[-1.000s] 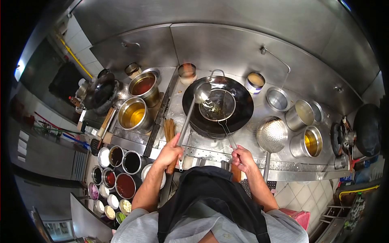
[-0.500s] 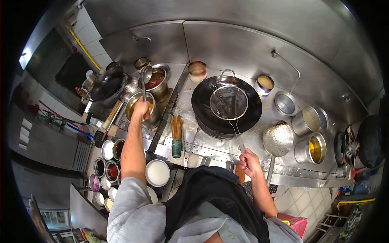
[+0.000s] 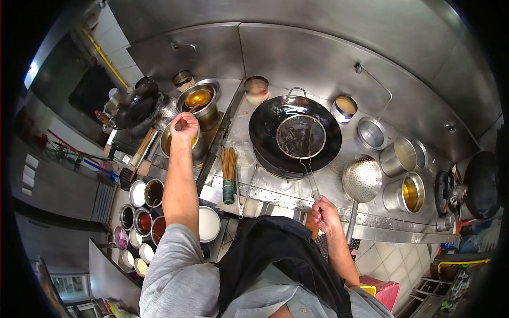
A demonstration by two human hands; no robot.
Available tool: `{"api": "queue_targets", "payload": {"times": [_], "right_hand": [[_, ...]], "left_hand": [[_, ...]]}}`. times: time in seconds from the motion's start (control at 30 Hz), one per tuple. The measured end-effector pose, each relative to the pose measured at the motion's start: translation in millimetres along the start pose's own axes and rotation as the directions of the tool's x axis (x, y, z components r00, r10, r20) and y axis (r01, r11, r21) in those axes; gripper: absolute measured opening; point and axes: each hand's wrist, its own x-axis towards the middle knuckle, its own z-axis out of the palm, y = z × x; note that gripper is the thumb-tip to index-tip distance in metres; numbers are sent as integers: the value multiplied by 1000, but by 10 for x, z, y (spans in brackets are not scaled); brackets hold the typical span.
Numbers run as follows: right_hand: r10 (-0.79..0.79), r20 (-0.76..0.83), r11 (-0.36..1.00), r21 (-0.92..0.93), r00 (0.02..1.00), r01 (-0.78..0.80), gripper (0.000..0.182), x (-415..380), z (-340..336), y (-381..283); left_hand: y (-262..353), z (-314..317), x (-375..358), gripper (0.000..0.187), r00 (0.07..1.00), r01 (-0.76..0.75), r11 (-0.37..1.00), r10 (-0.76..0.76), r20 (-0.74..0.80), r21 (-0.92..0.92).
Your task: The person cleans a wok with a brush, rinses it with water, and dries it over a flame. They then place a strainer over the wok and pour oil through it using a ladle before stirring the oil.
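Note:
My left hand [image 3: 185, 127] is closed around the handle of a ladle, with the wooden handle end poking out of the fist. The ladle's bowl [image 3: 198, 98] holds amber liquid and overlaps the mouth of the rear steel pot [image 3: 210, 116]. Under my left hand and wrist is the front steel pot [image 3: 165, 144], partly covered, with yellow liquid inside. My right hand [image 3: 325, 213] grips the handle of a round mesh strainer [image 3: 301, 137]. Its mesh head lies across the black wok [image 3: 261, 130], overlapping the inside of the wok.
A bamboo brush [image 3: 228, 175] and tongs [image 3: 244, 197] lie left of the wok. To its right are a perforated skimmer [image 3: 362, 180], a steel pot of yellow liquid [image 3: 395, 196] and a tin can [image 3: 344, 108]. Several seasoning containers [image 3: 143, 221] stand at lower left.
My left hand has moved slightly away from me and turned. The ladle's bowl, bare steel before, now shows amber liquid over the rear pot. The strainer stays over the wok.

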Motion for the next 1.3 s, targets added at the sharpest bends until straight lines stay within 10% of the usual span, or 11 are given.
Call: {"api": "queue_targets", "payload": {"times": [0.3, 0.83, 0.93, 1.07, 1.3], "right_hand": [[21, 13, 1000, 18, 1000, -21, 18, 85, 76, -30], [89, 80, 996, 7, 993, -90, 27, 203, 404, -60], [80, 41, 997, 0, 996, -80, 27, 142, 373, -96], [63, 31, 998, -15, 997, -63, 24, 133, 239, -72], [49, 5, 999, -3, 999, -49, 21, 88, 150, -61]], "left_hand": [[-251, 377, -540, 8, 996, 20, 999, -24, 86, 46], [-1663, 521, -1861, 31, 853, 513, 858, -512, -104, -18], [-1899, 363, -1942, 10, 787, 607, 777, -560, -258, 167], [-2137, 276, -2034, 65, 797, 603, 534, -430, -423, 593], [-1990, 125, -2043, 78, 904, 389, 110, -236, -356, 915]]}}
